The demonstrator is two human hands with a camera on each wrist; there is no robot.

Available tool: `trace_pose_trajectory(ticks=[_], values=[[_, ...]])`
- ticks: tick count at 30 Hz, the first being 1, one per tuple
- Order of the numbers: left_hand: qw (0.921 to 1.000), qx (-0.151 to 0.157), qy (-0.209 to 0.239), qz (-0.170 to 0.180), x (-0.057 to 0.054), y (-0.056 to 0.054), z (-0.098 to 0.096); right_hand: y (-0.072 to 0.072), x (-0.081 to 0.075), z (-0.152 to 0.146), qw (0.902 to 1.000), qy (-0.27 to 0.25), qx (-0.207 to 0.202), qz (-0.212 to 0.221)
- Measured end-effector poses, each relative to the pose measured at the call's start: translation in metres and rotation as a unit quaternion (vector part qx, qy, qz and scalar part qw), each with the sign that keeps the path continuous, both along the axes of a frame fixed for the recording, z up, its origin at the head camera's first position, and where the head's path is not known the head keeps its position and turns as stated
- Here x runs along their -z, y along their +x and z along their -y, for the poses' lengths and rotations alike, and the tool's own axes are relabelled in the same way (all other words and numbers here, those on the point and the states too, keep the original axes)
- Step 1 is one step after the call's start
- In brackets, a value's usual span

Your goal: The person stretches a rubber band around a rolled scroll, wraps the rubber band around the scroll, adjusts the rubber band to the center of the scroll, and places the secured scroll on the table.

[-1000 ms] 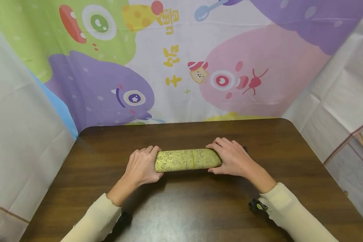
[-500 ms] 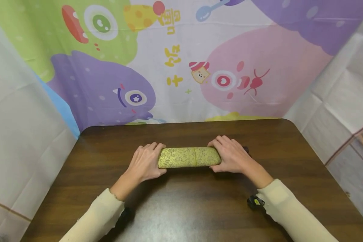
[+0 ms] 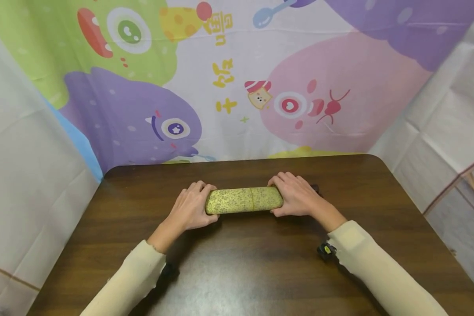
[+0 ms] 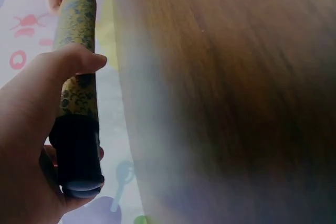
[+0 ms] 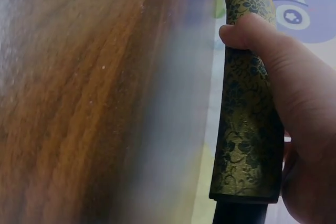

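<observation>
A rolled scroll [image 3: 237, 200] in gold floral brocade, bound by a thin yellow cord, lies crosswise between both hands. It appears raised over the brown table [image 3: 237, 263]. The left hand [image 3: 190, 206] grips its left end, thumb on the near side and fingers over the far side. The right hand [image 3: 296, 195] grips the right end in the same manner. In the left wrist view, a black rounded end cap [image 4: 79, 153] shows beside the palm. A black end [image 5: 240, 212] sticks out of the brocade in the right wrist view.
A cartoon-printed curtain [image 3: 229, 131] hangs right behind the table's far edge. Pale sheets [image 3: 27, 145] enclose the left and right sides. Dark wrist devices [image 3: 326, 251] sit under the sleeves [image 3: 383, 267].
Both hands have carried the scroll a little away from the body, toward the table's far edge. The grip on both ends stays the same.
</observation>
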State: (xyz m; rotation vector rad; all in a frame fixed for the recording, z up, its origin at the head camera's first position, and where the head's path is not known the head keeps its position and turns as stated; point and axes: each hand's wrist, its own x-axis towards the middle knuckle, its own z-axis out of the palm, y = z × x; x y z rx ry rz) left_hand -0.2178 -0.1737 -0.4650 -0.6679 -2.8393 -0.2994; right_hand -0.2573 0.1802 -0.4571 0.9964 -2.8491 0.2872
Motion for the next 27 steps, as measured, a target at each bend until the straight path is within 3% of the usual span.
trace_pose_trajectory(ticks=[14, 20, 24, 27], values=[[0.9981, -0.011, -0.007, 0.060, 0.009, -0.004, 0.001, -0.007, 0.012, 0.002, 0.9990, 0.022, 0.002, 0.038], [0.9980, -0.002, -0.004, 0.064, 0.011, -0.003, 0.003, -0.007, 0.016, 0.002, 0.9979, 0.029, 0.003, 0.058], [0.9983, 0.018, -0.001, 0.055, 0.027, -0.011, 0.010, -0.006, 0.016, 0.002, 0.9974, 0.032, 0.003, 0.064], [0.9982, 0.031, -0.009, 0.050, 0.049, -0.023, 0.019, -0.005, 0.016, 0.001, 0.9969, 0.032, 0.003, 0.072]])
